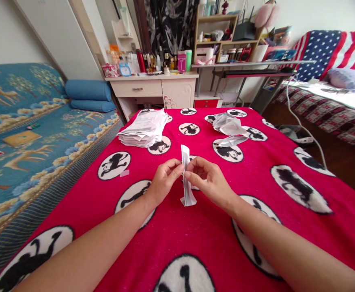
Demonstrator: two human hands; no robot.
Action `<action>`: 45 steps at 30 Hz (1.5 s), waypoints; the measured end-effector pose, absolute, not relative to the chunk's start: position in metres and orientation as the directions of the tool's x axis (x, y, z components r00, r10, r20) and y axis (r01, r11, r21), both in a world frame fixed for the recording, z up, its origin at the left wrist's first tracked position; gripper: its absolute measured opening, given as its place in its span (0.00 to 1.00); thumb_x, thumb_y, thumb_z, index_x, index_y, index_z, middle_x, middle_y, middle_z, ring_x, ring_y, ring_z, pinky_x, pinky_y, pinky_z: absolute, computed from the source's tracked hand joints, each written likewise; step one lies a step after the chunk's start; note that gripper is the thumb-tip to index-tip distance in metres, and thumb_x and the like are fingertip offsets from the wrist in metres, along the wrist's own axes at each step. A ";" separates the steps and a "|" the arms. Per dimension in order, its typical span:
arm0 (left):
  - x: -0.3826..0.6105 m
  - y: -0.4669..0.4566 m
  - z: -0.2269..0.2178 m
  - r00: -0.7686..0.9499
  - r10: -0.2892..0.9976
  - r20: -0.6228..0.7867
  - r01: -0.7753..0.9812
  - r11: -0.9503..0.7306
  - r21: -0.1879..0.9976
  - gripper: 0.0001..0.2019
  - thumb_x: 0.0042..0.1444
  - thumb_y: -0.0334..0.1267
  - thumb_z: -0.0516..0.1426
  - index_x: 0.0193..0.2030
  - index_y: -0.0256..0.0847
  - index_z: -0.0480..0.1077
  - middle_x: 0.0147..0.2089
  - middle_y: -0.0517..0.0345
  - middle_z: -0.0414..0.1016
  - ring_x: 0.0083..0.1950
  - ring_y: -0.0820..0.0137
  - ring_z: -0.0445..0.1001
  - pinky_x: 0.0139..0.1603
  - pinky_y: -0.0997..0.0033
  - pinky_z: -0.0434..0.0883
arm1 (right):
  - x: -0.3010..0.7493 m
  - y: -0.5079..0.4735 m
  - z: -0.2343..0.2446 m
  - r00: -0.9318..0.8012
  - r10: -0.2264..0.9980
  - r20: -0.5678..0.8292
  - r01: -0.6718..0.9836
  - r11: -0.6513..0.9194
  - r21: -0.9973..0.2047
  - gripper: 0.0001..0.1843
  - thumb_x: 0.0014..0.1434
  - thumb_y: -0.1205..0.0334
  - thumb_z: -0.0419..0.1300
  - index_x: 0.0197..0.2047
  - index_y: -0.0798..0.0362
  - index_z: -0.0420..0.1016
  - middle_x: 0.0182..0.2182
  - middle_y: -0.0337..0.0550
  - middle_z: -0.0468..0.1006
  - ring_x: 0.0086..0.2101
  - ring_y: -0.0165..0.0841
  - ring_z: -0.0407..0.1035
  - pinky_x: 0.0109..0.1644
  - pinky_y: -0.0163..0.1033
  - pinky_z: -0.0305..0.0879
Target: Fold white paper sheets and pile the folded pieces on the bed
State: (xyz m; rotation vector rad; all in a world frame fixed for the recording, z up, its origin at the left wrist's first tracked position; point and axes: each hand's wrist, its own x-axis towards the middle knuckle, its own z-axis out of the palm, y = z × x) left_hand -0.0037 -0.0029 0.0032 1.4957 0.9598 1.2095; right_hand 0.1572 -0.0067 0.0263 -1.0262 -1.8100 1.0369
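Between my two hands stands a narrow folded strip of white paper [188, 197], its lower end flaring a little above the red cloth. My left hand [165, 178] pinches its left edge between thumb and fingers. From the other side, my right hand [207, 177] grips the same folded paper, thumb in front and fingers curled behind. A stack of printed paper sheets [147, 127] lies beyond my left hand. Farther off to the right are a few folded paper pieces [229, 125], lying loosely together.
A red cloth with black-and-white patches [177, 239] covers the table. One small pale paper scrap [124, 173] lies left of my hands. A blue patterned sofa [43, 134] runs along the left; a white dresser [153, 87] and a desk [241, 65] stand behind. A white cable [305, 125] hangs at right.
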 end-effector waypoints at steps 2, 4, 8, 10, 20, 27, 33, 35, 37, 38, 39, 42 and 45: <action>-0.004 -0.003 0.002 0.211 0.948 0.237 -0.003 -0.242 0.970 0.12 0.59 0.44 0.55 0.31 0.37 0.67 0.29 0.62 0.67 0.32 0.75 0.65 0.35 0.77 0.64 | 0.157 -0.006 0.025 -0.353 0.906 0.236 0.260 0.337 -0.905 0.15 0.57 0.50 0.60 0.32 0.54 0.66 0.27 0.39 0.71 0.27 0.28 0.65 0.29 0.32 0.59; -0.004 -0.003 0.001 0.218 0.945 0.244 -0.015 -0.247 0.969 0.11 0.59 0.43 0.55 0.31 0.37 0.68 0.29 0.61 0.68 0.33 0.74 0.66 0.36 0.76 0.64 | 0.157 -0.006 0.024 -0.343 0.907 0.244 0.278 0.346 -0.896 0.16 0.56 0.50 0.61 0.31 0.53 0.65 0.25 0.38 0.70 0.26 0.27 0.63 0.28 0.32 0.58; -0.004 -0.003 0.002 0.236 0.940 0.245 -0.008 -0.250 0.968 0.09 0.57 0.41 0.56 0.32 0.37 0.70 0.31 0.59 0.71 0.35 0.72 0.69 0.39 0.74 0.66 | 0.156 -0.007 0.022 -0.292 0.916 0.277 0.300 0.362 -0.883 0.18 0.52 0.50 0.65 0.31 0.52 0.63 0.22 0.34 0.66 0.24 0.26 0.60 0.26 0.32 0.55; -0.004 -0.003 0.001 0.240 0.941 0.239 -0.003 -0.246 0.969 0.08 0.56 0.41 0.57 0.33 0.37 0.71 0.33 0.58 0.72 0.36 0.71 0.69 0.39 0.74 0.66 | 0.155 -0.007 0.021 -0.284 0.917 0.280 0.296 0.361 -0.884 0.18 0.51 0.50 0.66 0.31 0.52 0.62 0.22 0.33 0.65 0.23 0.26 0.59 0.25 0.32 0.54; -0.005 -0.003 -0.005 0.243 0.944 0.222 -0.074 -0.210 0.975 0.12 0.58 0.44 0.55 0.31 0.36 0.69 0.30 0.59 0.66 0.34 0.73 0.65 0.37 0.75 0.63 | 0.154 -0.008 0.024 -0.327 0.896 0.301 0.314 0.404 -0.859 0.11 0.53 0.58 0.63 0.31 0.52 0.63 0.22 0.34 0.66 0.23 0.26 0.60 0.26 0.32 0.55; -0.006 -0.001 -0.007 0.260 0.941 0.219 -0.109 -0.197 0.974 0.09 0.57 0.39 0.55 0.31 0.36 0.69 0.30 0.60 0.67 0.33 0.74 0.63 0.36 0.76 0.62 | 0.154 -0.009 0.022 -0.326 0.892 0.313 0.335 0.418 -0.844 0.12 0.53 0.58 0.63 0.30 0.53 0.64 0.21 0.34 0.65 0.22 0.26 0.60 0.25 0.32 0.55; -0.007 -0.001 -0.007 0.286 0.935 0.211 -0.098 -0.190 0.977 0.08 0.57 0.39 0.56 0.34 0.36 0.71 0.32 0.58 0.69 0.35 0.72 0.66 0.39 0.75 0.64 | 0.155 -0.007 0.019 -0.309 0.897 0.316 0.346 0.416 -0.841 0.15 0.53 0.52 0.64 0.30 0.53 0.64 0.21 0.34 0.65 0.22 0.26 0.59 0.25 0.33 0.54; -0.007 -0.003 -0.004 0.287 0.934 0.214 -0.095 -0.194 0.976 0.08 0.57 0.40 0.57 0.33 0.36 0.70 0.32 0.59 0.69 0.35 0.72 0.67 0.38 0.75 0.65 | 0.156 -0.006 0.019 -0.303 0.900 0.313 0.341 0.409 -0.847 0.16 0.55 0.50 0.62 0.30 0.52 0.63 0.21 0.34 0.65 0.22 0.26 0.59 0.25 0.33 0.53; -0.006 -0.004 -0.001 0.289 0.931 0.223 -0.067 -0.212 0.975 0.09 0.56 0.40 0.57 0.32 0.36 0.69 0.30 0.59 0.68 0.34 0.73 0.67 0.37 0.75 0.65 | 0.157 -0.004 0.018 -0.289 0.909 0.302 0.338 0.392 -0.856 0.17 0.56 0.49 0.61 0.29 0.52 0.63 0.21 0.35 0.65 0.23 0.26 0.59 0.25 0.33 0.52; -0.006 -0.005 0.000 0.290 0.929 0.230 -0.041 -0.228 0.973 0.09 0.56 0.40 0.57 0.31 0.35 0.69 0.29 0.60 0.68 0.33 0.73 0.67 0.36 0.76 0.65 | 0.157 -0.004 0.017 -0.278 0.914 0.296 0.340 0.382 -0.859 0.17 0.56 0.49 0.61 0.29 0.52 0.63 0.21 0.35 0.65 0.23 0.27 0.59 0.25 0.33 0.52; -0.005 -0.006 0.002 0.291 0.926 0.239 -0.010 -0.247 0.969 0.09 0.56 0.40 0.57 0.31 0.35 0.69 0.29 0.60 0.68 0.32 0.74 0.67 0.35 0.76 0.65 | 0.157 -0.003 0.017 -0.269 0.919 0.289 0.344 0.372 -0.862 0.17 0.56 0.49 0.61 0.29 0.52 0.63 0.20 0.35 0.65 0.23 0.27 0.59 0.25 0.33 0.52; -0.003 -0.008 0.005 0.273 0.919 0.284 0.098 -0.320 0.942 0.07 0.56 0.36 0.56 0.29 0.35 0.69 0.27 0.60 0.67 0.30 0.75 0.66 0.32 0.77 0.64 | 0.157 -0.001 0.017 -0.273 0.924 0.266 0.369 0.356 -0.859 0.15 0.58 0.51 0.59 0.29 0.52 0.63 0.21 0.35 0.66 0.23 0.27 0.60 0.26 0.33 0.53; -0.002 -0.009 0.006 0.238 0.905 0.354 0.215 -0.404 0.889 0.06 0.55 0.32 0.55 0.27 0.35 0.68 0.26 0.61 0.66 0.28 0.76 0.65 0.30 0.77 0.62 | 0.159 0.000 0.021 -0.318 0.904 0.287 0.441 0.409 -0.799 0.10 0.58 0.58 0.57 0.28 0.53 0.64 0.22 0.36 0.68 0.23 0.27 0.61 0.27 0.32 0.53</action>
